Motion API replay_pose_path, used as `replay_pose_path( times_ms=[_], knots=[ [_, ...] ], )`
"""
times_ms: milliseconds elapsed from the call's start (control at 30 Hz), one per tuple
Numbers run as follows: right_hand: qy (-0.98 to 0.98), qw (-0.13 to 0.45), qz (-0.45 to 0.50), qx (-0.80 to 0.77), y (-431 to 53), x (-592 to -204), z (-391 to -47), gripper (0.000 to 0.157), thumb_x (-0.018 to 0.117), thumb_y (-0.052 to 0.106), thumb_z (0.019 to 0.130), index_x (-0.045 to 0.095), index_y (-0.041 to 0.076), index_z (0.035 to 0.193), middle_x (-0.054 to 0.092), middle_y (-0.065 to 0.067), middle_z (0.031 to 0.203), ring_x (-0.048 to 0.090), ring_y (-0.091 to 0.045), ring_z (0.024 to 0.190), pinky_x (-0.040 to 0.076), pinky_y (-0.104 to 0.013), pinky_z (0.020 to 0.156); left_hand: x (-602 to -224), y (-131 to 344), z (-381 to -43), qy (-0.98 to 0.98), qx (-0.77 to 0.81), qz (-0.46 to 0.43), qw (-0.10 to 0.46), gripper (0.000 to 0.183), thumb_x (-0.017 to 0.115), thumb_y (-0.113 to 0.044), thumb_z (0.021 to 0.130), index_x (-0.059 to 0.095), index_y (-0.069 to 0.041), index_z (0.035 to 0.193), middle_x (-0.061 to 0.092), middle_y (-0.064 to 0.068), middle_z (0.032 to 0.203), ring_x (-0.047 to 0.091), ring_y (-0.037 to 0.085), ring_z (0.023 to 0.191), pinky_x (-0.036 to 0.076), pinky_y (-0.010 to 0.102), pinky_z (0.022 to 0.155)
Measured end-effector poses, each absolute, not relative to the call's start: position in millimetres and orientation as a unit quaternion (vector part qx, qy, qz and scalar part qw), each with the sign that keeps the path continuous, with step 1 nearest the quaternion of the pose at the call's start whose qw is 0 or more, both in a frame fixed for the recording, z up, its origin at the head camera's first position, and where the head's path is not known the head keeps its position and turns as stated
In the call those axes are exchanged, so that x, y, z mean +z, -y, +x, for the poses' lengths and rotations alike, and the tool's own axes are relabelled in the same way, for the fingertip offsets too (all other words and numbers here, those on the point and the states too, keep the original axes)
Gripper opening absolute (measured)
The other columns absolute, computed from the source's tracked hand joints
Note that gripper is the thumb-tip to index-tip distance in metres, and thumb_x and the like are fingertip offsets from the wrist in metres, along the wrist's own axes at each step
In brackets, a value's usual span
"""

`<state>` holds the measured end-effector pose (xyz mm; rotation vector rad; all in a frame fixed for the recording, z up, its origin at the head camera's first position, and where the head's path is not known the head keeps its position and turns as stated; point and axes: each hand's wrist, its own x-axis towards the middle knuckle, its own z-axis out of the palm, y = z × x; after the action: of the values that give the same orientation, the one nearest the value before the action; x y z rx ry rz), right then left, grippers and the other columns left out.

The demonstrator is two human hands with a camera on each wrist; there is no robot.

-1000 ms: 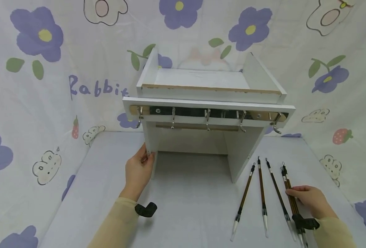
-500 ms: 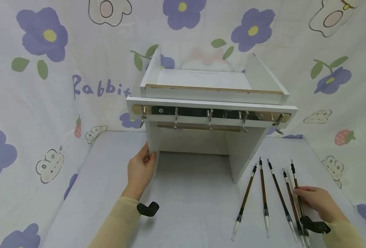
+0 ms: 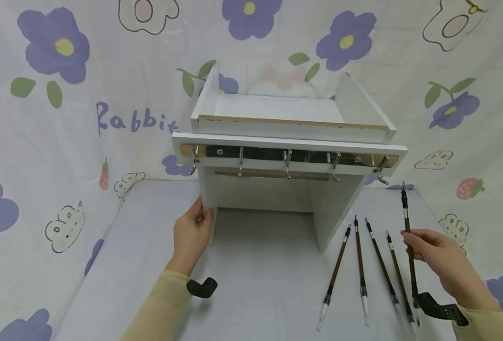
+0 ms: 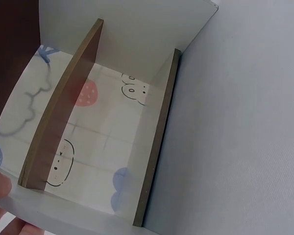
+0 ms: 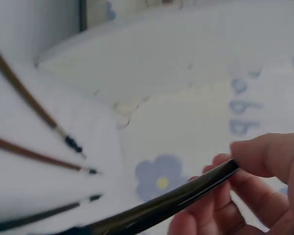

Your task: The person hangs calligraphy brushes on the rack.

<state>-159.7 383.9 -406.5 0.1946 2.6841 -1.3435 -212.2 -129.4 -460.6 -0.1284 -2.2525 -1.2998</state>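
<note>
While the left hand (image 3: 192,237) grips the front edge of the rack's left side panel (image 3: 209,189), the right hand (image 3: 443,260) pinches a brush (image 3: 407,227) between thumb and fingers, its looped end uppermost in the head view; the black wrist camera (image 3: 441,308) covers part of its lower end. The white rack (image 3: 290,130) stands on the counter (image 3: 260,289), with five metal hooks (image 3: 288,166) along its front, none carrying a brush. Four more brushes (image 3: 361,265) lie on the counter between the rack and the right hand, side by side and apart at their looped ends, pale tips towards the person. Behind hangs a flowered cloth (image 3: 119,61) lettered "Rabbit".
</note>
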Motion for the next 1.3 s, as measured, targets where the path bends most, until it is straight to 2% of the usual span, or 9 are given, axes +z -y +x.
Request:
replay_pose_path(
  times_ms=[167,333,433,567,733,867,1100,1300],
  knots=[
    [-0.857,-0.017,0.028,-0.515,-363,-396,-152,0.044,0.052,0.036,0.089,0.051,0.004,0.119,0.057,0.009,0.107,0.057,-0.009,0.087,0.048,-0.016,0.070,-463,129,-213,0.836,-0.477,-0.051,0.267,0.044,0.057,-0.023,0.087,0.047,-0.024,0.130,0.063,0.008,0.106,0.062,0.011,0.088,0.051,0.019,0.068],
    [-0.792,-0.083,-0.043,-0.604,-349,-388,-146,0.033,0.054,0.017,0.089,0.051,-0.006,0.113,0.059,-0.003,0.105,0.060,-0.012,0.083,0.049,-0.015,0.071,-463,130,-213,0.833,-0.481,-0.051,0.269,0.044,0.057,-0.023,0.087,0.048,-0.023,0.130,0.063,0.008,0.106,0.062,0.013,0.088,0.052,0.020,0.068],
    [-0.772,-0.103,-0.079,-0.622,-343,-382,-143,0.031,0.054,0.009,0.089,0.051,-0.007,0.115,0.058,-0.010,0.100,0.060,-0.016,0.082,0.050,-0.018,0.071,-463,131,-214,0.832,-0.483,-0.048,0.268,0.043,0.057,-0.024,0.087,0.049,-0.021,0.129,0.062,0.009,0.107,0.062,0.014,0.089,0.052,0.021,0.068],
    [-0.776,-0.124,-0.099,-0.611,-335,-375,-139,0.031,0.053,0.005,0.088,0.050,-0.006,0.117,0.059,-0.012,0.094,0.060,-0.020,0.080,0.050,-0.020,0.070,-463,131,-214,0.832,-0.486,-0.046,0.265,0.043,0.057,-0.024,0.087,0.049,-0.019,0.129,0.063,0.010,0.106,0.062,0.016,0.089,0.052,0.022,0.069],
    [-0.769,-0.156,-0.127,-0.607,-323,-368,-133,0.023,0.051,-0.001,0.088,0.052,-0.013,0.108,0.060,-0.012,0.090,0.060,-0.020,0.074,0.051,-0.022,0.069,-463,129,-215,0.830,-0.491,-0.046,0.262,0.043,0.058,-0.021,0.087,0.049,-0.020,0.129,0.063,0.009,0.105,0.062,0.014,0.089,0.051,0.020,0.069],
    [-0.748,-0.156,-0.171,-0.622,-313,-364,-130,0.019,0.047,-0.007,0.088,0.051,-0.017,0.104,0.061,-0.013,0.089,0.059,-0.022,0.074,0.051,-0.023,0.070,-464,129,-214,0.832,-0.487,-0.042,0.264,0.043,0.058,-0.021,0.086,0.050,-0.021,0.128,0.063,0.009,0.105,0.062,0.012,0.089,0.051,0.018,0.069],
    [-0.775,-0.106,-0.198,-0.590,-301,-369,-129,0.017,0.048,-0.007,0.088,0.056,-0.010,0.102,0.060,-0.015,0.085,0.057,-0.021,0.075,0.051,-0.022,0.069,-464,129,-214,0.832,-0.487,-0.042,0.262,0.042,0.058,-0.022,0.087,0.050,-0.021,0.128,0.063,0.009,0.105,0.062,0.012,0.089,0.051,0.018,0.069],
    [-0.801,-0.093,-0.193,-0.559,-298,-376,-130,0.017,0.049,-0.003,0.089,0.057,-0.007,0.103,0.061,-0.014,0.088,0.059,-0.022,0.077,0.052,-0.026,0.069,-464,129,-214,0.831,-0.490,-0.044,0.260,0.043,0.057,-0.022,0.087,0.049,-0.020,0.129,0.062,0.009,0.107,0.061,0.012,0.090,0.051,0.018,0.069]
  ],
)
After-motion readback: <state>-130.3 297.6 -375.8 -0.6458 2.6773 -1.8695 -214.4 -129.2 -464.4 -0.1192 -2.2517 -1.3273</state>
